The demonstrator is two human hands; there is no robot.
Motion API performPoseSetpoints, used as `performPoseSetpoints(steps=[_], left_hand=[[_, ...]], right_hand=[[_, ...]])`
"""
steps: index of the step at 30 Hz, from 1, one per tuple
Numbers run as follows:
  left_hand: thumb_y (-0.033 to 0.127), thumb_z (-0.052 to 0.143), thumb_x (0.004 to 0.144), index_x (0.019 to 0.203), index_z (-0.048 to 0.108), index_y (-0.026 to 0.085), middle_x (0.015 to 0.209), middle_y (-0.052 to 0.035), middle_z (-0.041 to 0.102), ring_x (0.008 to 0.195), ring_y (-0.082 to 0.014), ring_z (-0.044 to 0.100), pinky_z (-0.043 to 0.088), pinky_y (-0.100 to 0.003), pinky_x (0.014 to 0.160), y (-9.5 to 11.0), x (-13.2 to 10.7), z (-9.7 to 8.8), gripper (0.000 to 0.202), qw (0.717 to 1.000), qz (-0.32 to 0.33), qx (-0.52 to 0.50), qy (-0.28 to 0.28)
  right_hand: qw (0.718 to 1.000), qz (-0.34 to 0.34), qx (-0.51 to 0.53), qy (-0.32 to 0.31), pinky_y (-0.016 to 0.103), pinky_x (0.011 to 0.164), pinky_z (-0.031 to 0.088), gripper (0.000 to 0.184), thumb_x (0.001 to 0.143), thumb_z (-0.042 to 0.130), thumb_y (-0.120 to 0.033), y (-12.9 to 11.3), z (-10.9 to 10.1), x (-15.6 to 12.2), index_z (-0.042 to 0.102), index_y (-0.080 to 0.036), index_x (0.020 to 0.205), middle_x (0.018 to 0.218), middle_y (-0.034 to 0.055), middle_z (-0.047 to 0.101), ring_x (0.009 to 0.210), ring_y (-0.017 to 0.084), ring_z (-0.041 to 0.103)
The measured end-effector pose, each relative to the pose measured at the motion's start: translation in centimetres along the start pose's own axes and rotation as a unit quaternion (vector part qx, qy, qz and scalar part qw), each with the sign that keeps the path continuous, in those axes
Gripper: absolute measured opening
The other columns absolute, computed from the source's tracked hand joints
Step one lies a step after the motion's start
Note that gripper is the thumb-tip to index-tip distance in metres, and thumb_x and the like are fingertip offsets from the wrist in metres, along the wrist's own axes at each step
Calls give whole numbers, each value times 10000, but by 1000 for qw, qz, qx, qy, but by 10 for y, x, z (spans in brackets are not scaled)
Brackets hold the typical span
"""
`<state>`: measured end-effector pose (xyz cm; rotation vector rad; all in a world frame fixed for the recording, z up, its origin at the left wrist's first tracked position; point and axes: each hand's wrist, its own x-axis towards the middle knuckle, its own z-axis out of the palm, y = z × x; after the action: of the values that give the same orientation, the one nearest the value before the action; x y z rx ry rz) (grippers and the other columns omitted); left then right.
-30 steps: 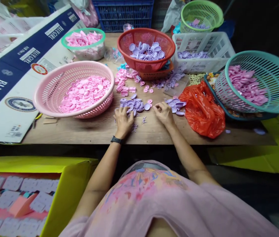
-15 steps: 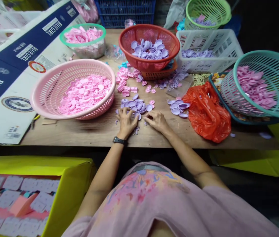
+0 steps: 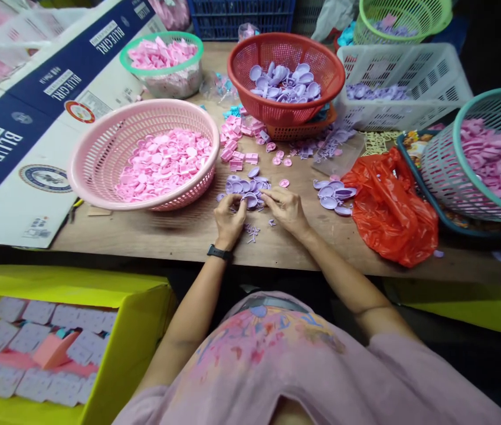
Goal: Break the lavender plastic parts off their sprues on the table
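Note:
Near the front of the wooden table, my left hand (image 3: 229,223) pinches a purple oval plastic piece (image 3: 250,201) between thumb and fingers. My right hand (image 3: 290,212) reaches in from the other side, its thumb and forefinger closed close to that piece; what they grip is too small to make out. Just beyond my fingers lies a small pile of shallow purple oval pieces (image 3: 245,184). Thin purple scraps (image 3: 252,232) lie on the table between my wrists. Farther right sits a second group of purple oval pieces (image 3: 330,195).
A pink basket (image 3: 77,159) of pink parts stands left, a red basket (image 3: 334,74) of purple pieces behind. To the right are a crumpled red plastic bag (image 3: 394,212) and a teal basket (image 3: 447,159). A flattened carton (image 3: 33,130) leans at left; a yellow box (image 3: 139,319) stands below.
My left hand has gone from spread over the pile to pinching an oval piece. My right fingertips have moved forward, away from a small scrap, to the pile's edge. The view has shifted slightly.

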<state>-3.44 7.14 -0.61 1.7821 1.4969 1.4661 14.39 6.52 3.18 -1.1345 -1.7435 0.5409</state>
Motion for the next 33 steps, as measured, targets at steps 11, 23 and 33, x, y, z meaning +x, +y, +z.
performPoseSetpoints(steps=[11,23,33], left_hand=[[273,628,907,901,727,199,795,-16,699,718,-129,617,505,-258,718,0,-1,-5,124,998,21,25,49],[236,641,887,866,709,195,759,-7,681,698,-125,611,495,-248,686,2,-2,-5,82,998,36,32,47],[225,633,886,816,671,199,726,-2,653,675,-133,586,472,-263,673,4,-3,-6,84,993,69,80,46]], right_hand=[[999,-31,-3,6,291,754,514,226,974,624,-258,6,29,11,786,-260,1131,851,31,671,781,158,625],[997,43,71,10,321,835,573,161,935,649,-235,-4,37,2,772,-223,1039,991,49,755,897,181,705],[995,43,80,40,316,841,573,93,921,679,-258,-12,41,0,764,-221,922,942,34,778,870,178,721]])
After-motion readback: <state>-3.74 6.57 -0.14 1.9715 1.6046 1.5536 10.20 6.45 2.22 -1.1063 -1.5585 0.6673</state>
